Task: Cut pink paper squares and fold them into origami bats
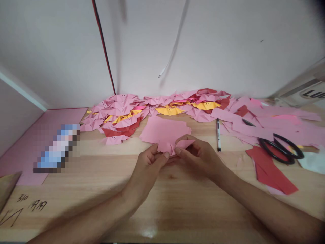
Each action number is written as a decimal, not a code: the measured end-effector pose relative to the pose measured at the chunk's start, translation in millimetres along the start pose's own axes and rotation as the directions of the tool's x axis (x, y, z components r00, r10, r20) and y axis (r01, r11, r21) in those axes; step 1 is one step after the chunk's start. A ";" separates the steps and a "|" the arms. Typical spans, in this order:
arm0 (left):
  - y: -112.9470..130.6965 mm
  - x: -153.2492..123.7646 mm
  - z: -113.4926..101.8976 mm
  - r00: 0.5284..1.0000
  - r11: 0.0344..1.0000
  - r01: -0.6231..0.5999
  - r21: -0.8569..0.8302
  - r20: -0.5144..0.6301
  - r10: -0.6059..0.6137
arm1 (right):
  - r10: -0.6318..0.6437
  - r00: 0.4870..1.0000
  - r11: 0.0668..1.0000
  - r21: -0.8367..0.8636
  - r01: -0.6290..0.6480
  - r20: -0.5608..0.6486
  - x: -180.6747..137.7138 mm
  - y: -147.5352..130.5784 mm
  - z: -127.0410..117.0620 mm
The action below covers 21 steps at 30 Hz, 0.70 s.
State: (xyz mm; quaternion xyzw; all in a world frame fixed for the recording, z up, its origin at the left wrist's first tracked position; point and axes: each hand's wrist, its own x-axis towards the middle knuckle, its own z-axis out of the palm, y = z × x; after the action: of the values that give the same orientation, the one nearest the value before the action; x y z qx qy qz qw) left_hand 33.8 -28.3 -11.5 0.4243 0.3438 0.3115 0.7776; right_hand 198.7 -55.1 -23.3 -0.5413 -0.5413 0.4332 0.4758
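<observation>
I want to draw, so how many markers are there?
1: a white marker on the table near the right hand. Others may be hidden under paper scraps.

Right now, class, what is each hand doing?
Left hand: closed, pinching the folded pink paper.
Right hand: closed, pinching the same paper's other side.

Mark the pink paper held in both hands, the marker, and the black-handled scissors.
Held pink paper (165, 147): head view, on its left half.
Marker (218, 136): head view, on its white barrel.
Scissors (291, 157): head view, on the handle loops.
</observation>
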 end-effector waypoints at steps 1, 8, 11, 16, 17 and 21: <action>0.7 -0.1 0.7 1.000 1.000 0.001 -0.014 0.003 -0.001 | -0.003 1.000 1.000 0.004 0.003 0.002 0.0 0.1 -0.1; 1.6 -0.9 2.3 1.000 0.999 0.025 -0.034 -0.004 -0.025 | 0.006 0.999 0.999 0.044 -0.008 0.046 0.2 0.1 -1.6; 0.3 -1.3 1.3 0.999 0.999 0.027 0.018 -0.029 -0.026 | 0.009 0.999 0.999 0.042 -0.011 0.045 0.4 0.0 -2.0; -0.6 -1.3 -1.7 0.998 0.987 0.037 0.157 -0.055 -0.029 | -0.016 0.999 1.000 -0.006 0.017 0.045 1.1 2.0 -2.5; -0.5 -1.1 -2.1 0.998 0.983 0.040 0.180 -0.057 -0.030 | -0.029 0.998 0.999 -0.016 0.030 0.047 1.2 2.5 -2.7; 0.1 -0.3 -2.0 0.995 0.979 0.059 0.193 -0.085 -0.043 | -0.070 0.996 0.996 -0.046 0.073 0.063 1.0 3.2 -3.0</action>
State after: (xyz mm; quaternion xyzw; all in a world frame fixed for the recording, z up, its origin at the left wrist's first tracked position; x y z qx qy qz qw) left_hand 32.1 -27.6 -12.2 0.4766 0.4146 0.2731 0.7255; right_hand 202.3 -54.1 -25.8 -0.5193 -0.5850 0.4189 0.4611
